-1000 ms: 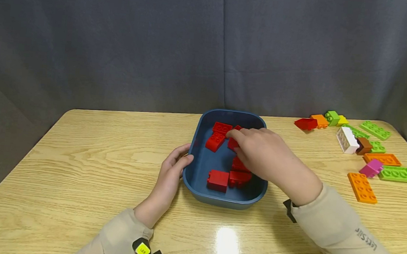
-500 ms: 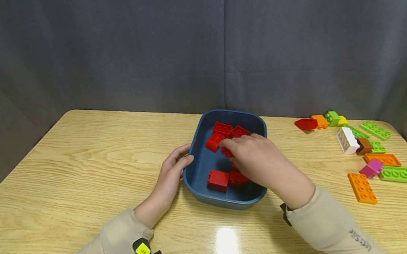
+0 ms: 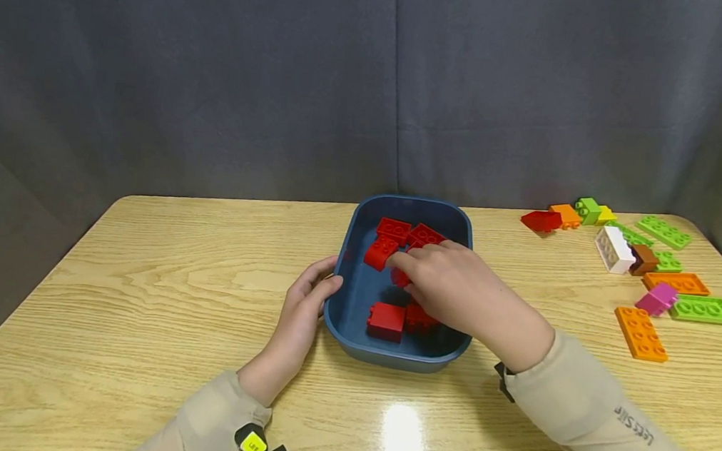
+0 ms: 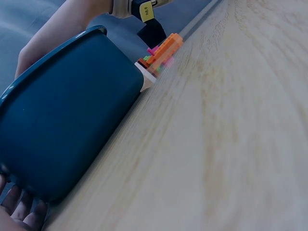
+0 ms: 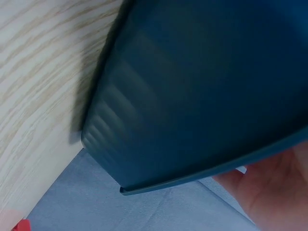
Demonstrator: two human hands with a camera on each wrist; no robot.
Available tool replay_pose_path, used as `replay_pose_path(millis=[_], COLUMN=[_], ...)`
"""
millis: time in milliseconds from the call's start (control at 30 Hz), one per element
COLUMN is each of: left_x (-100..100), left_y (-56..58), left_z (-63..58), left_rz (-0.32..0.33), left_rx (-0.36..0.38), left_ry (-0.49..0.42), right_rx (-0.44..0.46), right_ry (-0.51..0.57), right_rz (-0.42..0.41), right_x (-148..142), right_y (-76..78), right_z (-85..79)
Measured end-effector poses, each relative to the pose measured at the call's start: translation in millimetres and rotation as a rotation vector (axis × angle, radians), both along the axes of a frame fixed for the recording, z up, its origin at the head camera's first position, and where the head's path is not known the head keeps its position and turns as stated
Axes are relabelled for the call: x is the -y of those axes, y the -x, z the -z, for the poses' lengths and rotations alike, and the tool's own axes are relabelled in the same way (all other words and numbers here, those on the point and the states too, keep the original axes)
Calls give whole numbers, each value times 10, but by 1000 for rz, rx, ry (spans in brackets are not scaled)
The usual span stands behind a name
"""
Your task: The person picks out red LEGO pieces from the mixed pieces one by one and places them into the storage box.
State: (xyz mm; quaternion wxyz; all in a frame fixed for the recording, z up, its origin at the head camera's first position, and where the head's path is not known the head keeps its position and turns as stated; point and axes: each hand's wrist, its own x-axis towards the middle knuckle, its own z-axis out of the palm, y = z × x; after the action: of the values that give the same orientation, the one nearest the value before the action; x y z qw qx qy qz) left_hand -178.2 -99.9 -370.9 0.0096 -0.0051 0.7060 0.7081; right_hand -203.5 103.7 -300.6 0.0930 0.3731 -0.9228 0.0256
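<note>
A dark blue plastic bin (image 3: pixel 397 361) stands on the table with several red toy building bricks inside. My left hand (image 3: pixel 302 313) holds the bin's left side, its thumb at the rim and its fingers against the outer wall. Reaching over the right rim, my right hand (image 3: pixel 459 284) pinches a red brick (image 3: pixel 399 277), largely covered by the fingers. Close to those fingertips lies a red curved brick (image 3: pixel 379 253). Farther back are a red studded brick (image 3: pixel 394 229) and a tilted one (image 3: pixel 427 235). A red block (image 3: pixel 386 321) sits near the front wall.
Loose pieces lie at the table's right: an orange plate (image 3: pixel 641 334), a magenta brick (image 3: pixel 657 299), a white brick (image 3: pixel 615 250), a brown brick (image 3: pixel 643 259) and several green plates. A red piece (image 3: pixel 541 221) is by the back edge, before a grey curtain (image 3: pixel 219 77).
My right hand has moved slightly left and toward the front inside the bin, carrying the red brick and uncovering the tilted red brick behind. The left hand and bin stay put.
</note>
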Motion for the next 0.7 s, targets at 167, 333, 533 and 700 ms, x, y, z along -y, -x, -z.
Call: replay_pose_path(millis=[167, 333, 533, 700], left_x=[2, 2, 2, -1], left_y=[1, 3, 7, 4], left_z=[3, 8, 17, 14], left_rz=[3, 6, 7, 1], left_rx=[-5, -4, -4, -8], left_ry=[-4, 8, 14, 10], right_rx=[2, 9, 11, -5], right_ry=[6, 4, -7, 0], right_rz=[-7, 1, 15, 4], right_x=[3, 8, 9, 10], right_y=[-3, -8, -11, -7], right_z=[4, 7, 8, 17])
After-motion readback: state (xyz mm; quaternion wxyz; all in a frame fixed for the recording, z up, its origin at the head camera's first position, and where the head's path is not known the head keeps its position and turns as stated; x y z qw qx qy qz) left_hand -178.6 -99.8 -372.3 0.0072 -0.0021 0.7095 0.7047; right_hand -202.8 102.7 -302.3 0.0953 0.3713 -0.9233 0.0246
